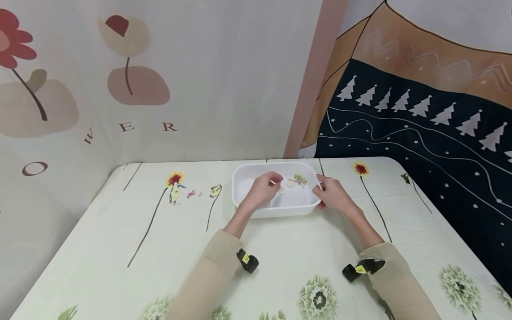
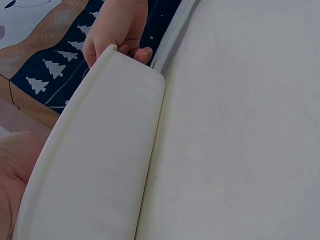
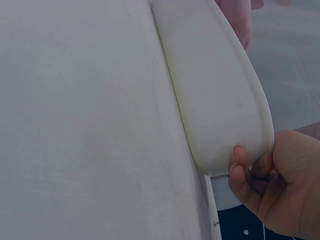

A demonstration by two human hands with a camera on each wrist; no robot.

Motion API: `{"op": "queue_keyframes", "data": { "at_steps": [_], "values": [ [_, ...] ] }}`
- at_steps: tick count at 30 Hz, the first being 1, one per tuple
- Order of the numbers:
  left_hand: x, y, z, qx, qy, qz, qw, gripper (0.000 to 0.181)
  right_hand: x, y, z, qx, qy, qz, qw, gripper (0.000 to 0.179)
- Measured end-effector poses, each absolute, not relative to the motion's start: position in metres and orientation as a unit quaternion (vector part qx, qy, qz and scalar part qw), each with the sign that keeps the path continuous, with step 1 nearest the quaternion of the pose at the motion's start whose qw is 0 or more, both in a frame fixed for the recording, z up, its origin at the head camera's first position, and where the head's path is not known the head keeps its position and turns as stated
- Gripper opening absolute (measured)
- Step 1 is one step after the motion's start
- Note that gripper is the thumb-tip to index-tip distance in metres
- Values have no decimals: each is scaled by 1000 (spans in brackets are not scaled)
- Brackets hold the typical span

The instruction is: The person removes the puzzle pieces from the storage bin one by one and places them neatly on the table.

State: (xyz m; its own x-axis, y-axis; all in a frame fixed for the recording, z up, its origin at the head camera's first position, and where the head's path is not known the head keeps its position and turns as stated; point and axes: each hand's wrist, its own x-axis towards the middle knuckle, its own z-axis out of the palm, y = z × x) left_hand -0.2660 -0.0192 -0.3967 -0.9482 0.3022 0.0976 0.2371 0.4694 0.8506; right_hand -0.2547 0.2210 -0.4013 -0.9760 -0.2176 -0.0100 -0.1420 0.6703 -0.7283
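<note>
A white plastic tub (image 1: 280, 213) sits on the table, with small colourful flat pieces (image 1: 298, 180) lying at the right of its floor. My left hand (image 1: 262, 191) reaches over the front rim into the tub, its fingers bent; whether anything is between the fingertips cannot be made out. My right hand (image 1: 335, 194) grips the tub's right end, and in the right wrist view its fingers (image 3: 239, 155) curl under the rim against the outer wall. In the left wrist view the tub's front wall hides the left fingers.
Left of the tub lie a yellow and blue piece (image 1: 175, 195), a small pink piece (image 1: 191, 193) and another yellowish piece (image 1: 216, 191). A pale flower-print cloth (image 1: 280, 258) covers the table. Hanging fabric (image 1: 224, 89) stands behind it, and dark tree-print fabric (image 1: 400, 129) borders the right.
</note>
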Motion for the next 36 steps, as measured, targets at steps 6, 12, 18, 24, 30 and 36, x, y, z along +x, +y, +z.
{"op": "queue_keyframes", "data": {
  "at_steps": [6, 12, 18, 24, 30, 36],
  "values": [
    [-270, -19, -399, 165, 876, 448, 70, 31, -255, 220, -401, -101, 914, -391, 47, 57],
    [-270, -19, -399, 165, 886, 425, 81, 35, -255, 221, -401, -101, 914, -391, 43, 57],
    [-270, -16, -401, 169, 900, 396, 69, 31, -255, 220, -401, -95, 915, -390, 45, 57],
    [-272, -16, -405, 143, 927, 340, 65, 23, -254, 219, -400, -91, 913, -394, 47, 58],
    [-270, -16, -402, 124, 938, 317, 62, 22, -254, 219, -400, -93, 913, -394, 48, 59],
    [-271, -17, -404, 100, 931, 348, 43, 16, -253, 219, -400, -93, 916, -389, 46, 59]
  ]
}}
